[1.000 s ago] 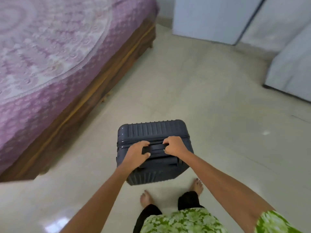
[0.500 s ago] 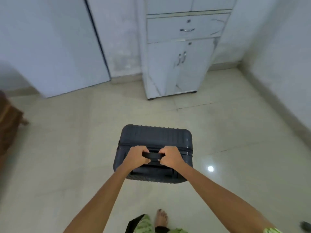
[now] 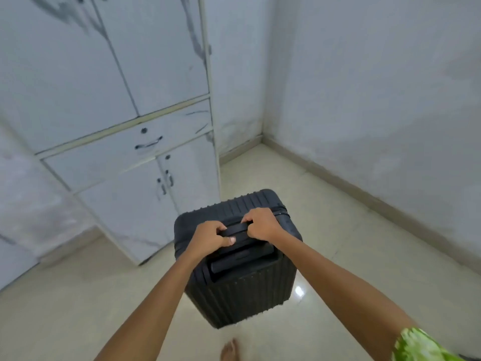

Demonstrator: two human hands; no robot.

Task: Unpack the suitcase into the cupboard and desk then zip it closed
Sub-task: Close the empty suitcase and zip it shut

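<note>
A dark ribbed hard-shell suitcase point(image 3: 242, 290) stands upright in front of me, zipped closed. Both hands hold its top carry handle point(image 3: 235, 230): my left hand point(image 3: 210, 237) grips the left end, my right hand point(image 3: 261, 225) grips the right end, fingers curled round it. Just behind the case stands a tall white cupboard point(image 3: 125, 82) with shut upper doors, a drawer point(image 3: 130, 149) with a metal pull, and two shut lower doors point(image 3: 145, 204). Whether the case's wheels touch the floor is hidden.
A white wall point(image 3: 377, 100) runs along the right and meets the cupboard's side at a corner. Glossy beige floor tiles point(image 3: 338, 217) lie around the case. My bare foot point(image 3: 230, 350) shows at the bottom edge.
I have turned from the bed toward the cupboard and come close to it with the suitcase. Both hands have kept their hold on the top handle.
</note>
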